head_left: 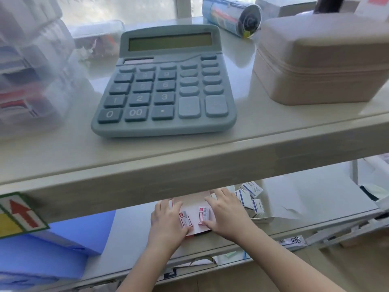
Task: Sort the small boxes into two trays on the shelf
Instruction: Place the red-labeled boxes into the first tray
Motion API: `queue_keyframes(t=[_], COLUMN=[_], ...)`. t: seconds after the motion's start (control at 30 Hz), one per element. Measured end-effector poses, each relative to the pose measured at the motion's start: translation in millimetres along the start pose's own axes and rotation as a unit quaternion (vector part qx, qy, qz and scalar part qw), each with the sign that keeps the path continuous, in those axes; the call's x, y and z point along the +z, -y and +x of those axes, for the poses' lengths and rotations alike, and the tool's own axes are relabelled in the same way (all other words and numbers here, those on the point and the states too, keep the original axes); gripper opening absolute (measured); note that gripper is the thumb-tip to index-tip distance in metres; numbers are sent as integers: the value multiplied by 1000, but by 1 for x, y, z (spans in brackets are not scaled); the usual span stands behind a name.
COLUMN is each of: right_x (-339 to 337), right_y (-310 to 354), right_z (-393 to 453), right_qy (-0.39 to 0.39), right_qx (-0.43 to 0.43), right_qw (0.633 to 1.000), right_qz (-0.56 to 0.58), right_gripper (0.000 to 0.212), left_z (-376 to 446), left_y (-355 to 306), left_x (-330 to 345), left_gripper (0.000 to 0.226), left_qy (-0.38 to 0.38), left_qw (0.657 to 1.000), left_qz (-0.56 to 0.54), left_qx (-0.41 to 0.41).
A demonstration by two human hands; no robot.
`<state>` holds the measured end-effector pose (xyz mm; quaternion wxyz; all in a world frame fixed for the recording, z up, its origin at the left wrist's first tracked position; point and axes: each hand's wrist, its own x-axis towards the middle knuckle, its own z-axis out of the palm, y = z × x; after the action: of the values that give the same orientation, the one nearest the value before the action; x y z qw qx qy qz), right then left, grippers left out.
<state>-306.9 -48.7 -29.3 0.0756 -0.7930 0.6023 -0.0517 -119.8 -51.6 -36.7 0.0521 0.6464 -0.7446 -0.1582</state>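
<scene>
Head view: I am looking over the person's arms at a two-level shelf (189,165) by a bright window.
Upper shelf: it is carrying a big blue-grey calculator (166,81), a beige lidded case (320,60), clear plastic drawers (31,70) at the left and a foil-wrapped roll (231,15) at the back.
Lower shelf: this is where the sorting is going on, with a blue folder (80,228) lying at the left.
Left tray: a shallow pale card tray (197,225) is sitting between the two hands, its red edge showing at the front.
Right tray: a white tray (277,211) is standing just beside it, holding several blue-and-white boxes (248,197) that are leaning on one another.
Red boxes: two red-and-white boxes (205,214) are lying flat in the left tray, close together.
Left hand (168,220): it is resting spread at the tray's left side, thumb touching the nearer red box; nothing is gripped.
Right hand (227,213): it is lying flat and spread over the tray's right side, thumb against the other red box, holding nothing.
Progress: both colours are already lying apart in their own trays, so the sort looks nearly finished; I am seeing no loose boxes, though the upper shelf is hiding the back.
Left to do: probably only squaring up the red pair.
</scene>
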Motion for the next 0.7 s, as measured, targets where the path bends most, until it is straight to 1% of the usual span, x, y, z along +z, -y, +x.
queue_keyframes(t=[0.07, 0.2, 0.27, 0.33, 0.4, 0.43, 0.5, 0.57, 0.63, 0.7], right_x=[-2, -2, 0, 2, 4, 4, 4, 4, 6, 10], right_y=[1, 12, 15, 15, 12, 10, 7, 5, 4, 3], right_z=[4, 18, 25, 30, 33, 33, 30, 26, 25, 25], right_qy=[1, 76, 97, 114, 125, 120, 87, 69, 73, 66], right_qx=[-39, -82, -90, -89, -84, -80, -71, -69, -67, -75], right_qw=[999, 992, 987, 985, 986, 989, 993, 988, 984, 983], right_qz=[4, -64, -93, -99, -68, -37, 48, 117, 150, 156], right_gripper=[55, 50, 44, 43, 49, 52, 58, 60, 56, 47], left_z=[1, 0, -1, -2, -3, -4, -5, -5, -5, -5], left_y=[1, 3, 5, 7, 8, 8, 9, 10, 10, 11], left_x=[1, 4, 6, 7, 8, 8, 9, 10, 10, 10], left_gripper=[71, 53, 52, 57, 59, 60, 59, 56, 54, 53], left_qy=[-10, -4, -7, -21, -29, -30, -32, -35, -35, -33], left_qw=[1000, 999, 999, 999, 999, 998, 998, 998, 997, 997], left_qz=[-3, 7, 1, -21, -34, -40, -48, -53, -58, -54], left_qx=[16, 31, 32, 30, 28, 26, 26, 29, 31, 34])
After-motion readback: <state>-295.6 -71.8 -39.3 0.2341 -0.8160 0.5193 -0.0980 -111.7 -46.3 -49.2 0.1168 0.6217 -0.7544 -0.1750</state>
